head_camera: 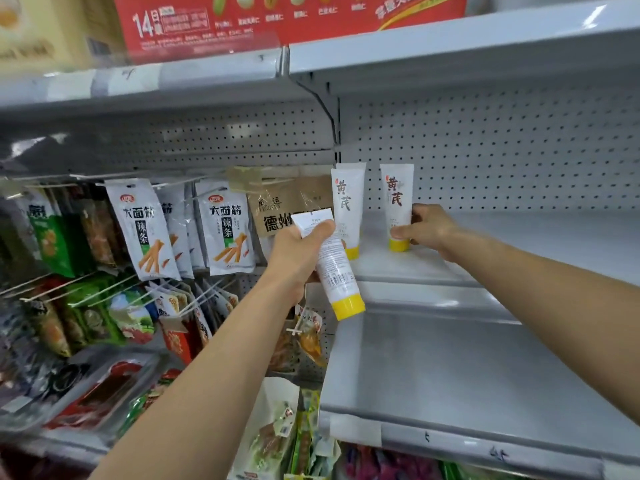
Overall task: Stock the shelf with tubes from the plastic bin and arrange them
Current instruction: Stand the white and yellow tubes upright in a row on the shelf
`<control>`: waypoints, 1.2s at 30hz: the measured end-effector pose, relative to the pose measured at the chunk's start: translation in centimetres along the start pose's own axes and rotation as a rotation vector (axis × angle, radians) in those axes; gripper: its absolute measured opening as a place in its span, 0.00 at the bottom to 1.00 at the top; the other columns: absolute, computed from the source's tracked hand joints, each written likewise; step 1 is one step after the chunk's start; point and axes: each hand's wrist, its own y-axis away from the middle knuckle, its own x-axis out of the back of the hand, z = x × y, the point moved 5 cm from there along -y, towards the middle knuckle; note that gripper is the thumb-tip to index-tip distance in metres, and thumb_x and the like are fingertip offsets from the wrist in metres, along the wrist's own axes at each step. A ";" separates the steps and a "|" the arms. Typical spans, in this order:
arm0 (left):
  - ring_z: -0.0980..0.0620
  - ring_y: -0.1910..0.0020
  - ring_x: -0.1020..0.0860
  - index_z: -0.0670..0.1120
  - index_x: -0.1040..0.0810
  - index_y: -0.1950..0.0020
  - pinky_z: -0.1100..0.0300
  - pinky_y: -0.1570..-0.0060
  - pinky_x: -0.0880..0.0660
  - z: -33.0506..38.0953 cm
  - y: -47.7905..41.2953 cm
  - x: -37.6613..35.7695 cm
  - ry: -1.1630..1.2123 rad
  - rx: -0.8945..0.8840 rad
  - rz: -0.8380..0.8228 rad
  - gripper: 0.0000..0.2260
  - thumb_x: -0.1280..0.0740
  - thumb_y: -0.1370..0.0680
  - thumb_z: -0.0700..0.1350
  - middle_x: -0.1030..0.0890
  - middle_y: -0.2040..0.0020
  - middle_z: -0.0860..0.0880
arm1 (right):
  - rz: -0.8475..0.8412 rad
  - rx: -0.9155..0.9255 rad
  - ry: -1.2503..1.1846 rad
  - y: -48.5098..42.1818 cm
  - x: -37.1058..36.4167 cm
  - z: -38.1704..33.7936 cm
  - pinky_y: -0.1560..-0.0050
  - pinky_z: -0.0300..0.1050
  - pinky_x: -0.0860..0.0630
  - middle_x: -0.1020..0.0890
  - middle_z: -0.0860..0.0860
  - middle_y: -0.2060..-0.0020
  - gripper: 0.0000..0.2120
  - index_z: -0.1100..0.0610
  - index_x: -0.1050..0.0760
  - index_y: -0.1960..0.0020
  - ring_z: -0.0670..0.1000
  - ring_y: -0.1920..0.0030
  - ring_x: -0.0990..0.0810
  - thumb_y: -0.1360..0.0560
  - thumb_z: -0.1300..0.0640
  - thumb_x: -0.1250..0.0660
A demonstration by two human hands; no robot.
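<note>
Two white tubes with yellow caps stand cap-down at the back left of the grey shelf (pixel 467 358). My right hand (pixel 427 230) grips the right-hand standing tube (pixel 397 199) near its cap. The left standing tube (pixel 348 199) stands free beside the shelf's left edge. In front of it, my left hand (pixel 298 258) holds a third tube (pixel 334 268) tilted, cap pointing down and right, barcode side facing me. The plastic bin is out of view.
Snack packets (pixel 221 230) hang on pegs to the left of the shelf. More packets fill the lower left shelves. A red carton (pixel 277 22) sits on the upper shelf. A pegboard back wall (pixel 502 150) stands behind the tubes.
</note>
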 end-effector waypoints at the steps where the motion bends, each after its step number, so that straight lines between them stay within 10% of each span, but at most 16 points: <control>1: 0.48 0.63 0.16 0.45 0.22 0.51 0.48 0.57 0.18 0.1 -0.2 -0.2 0.005 -0.002 0.000 0.03 0.34 0.21 0.44 0.15 0.55 0.43 | -0.002 0.002 0.010 -0.5 -0.1 0.0 0.42 0.49 0.24 0.21 0.57 0.42 0.22 0.61 0.26 0.36 0.55 0.46 0.22 0.29 0.64 0.27; 22: 0.46 0.55 0.15 0.48 0.22 0.52 0.48 0.55 0.18 -0.5 -1.0 -0.4 -0.009 -0.001 0.036 0.02 0.33 0.21 0.45 0.14 0.53 0.44 | 0.092 -0.062 0.202 -1.9 -0.1 -0.3 0.49 0.45 0.30 0.27 0.57 0.37 0.27 0.62 0.35 0.32 0.56 0.40 0.26 0.27 0.57 0.28; 28: 0.50 0.59 0.15 0.49 0.22 0.52 0.55 0.63 0.19 0.4 -0.5 -0.4 -0.047 -0.053 0.040 0.03 0.34 0.21 0.46 0.14 0.54 0.46 | -0.152 0.216 0.083 5.5 -2.0 -4.6 0.75 0.29 0.32 0.19 0.54 0.63 0.09 0.59 0.22 0.58 0.47 0.68 0.25 0.27 0.53 0.28; 36: 0.47 0.55 0.16 0.47 0.21 0.55 0.49 0.53 0.19 2.0 -0.1 -1.0 0.009 -0.117 0.114 0.04 0.33 0.21 0.45 0.15 0.54 0.45 | -0.265 0.260 0.321 10.5 -5.2 -6.5 0.57 0.44 0.26 0.20 0.49 0.57 0.27 0.54 0.28 0.46 0.47 0.58 0.22 0.38 0.44 0.22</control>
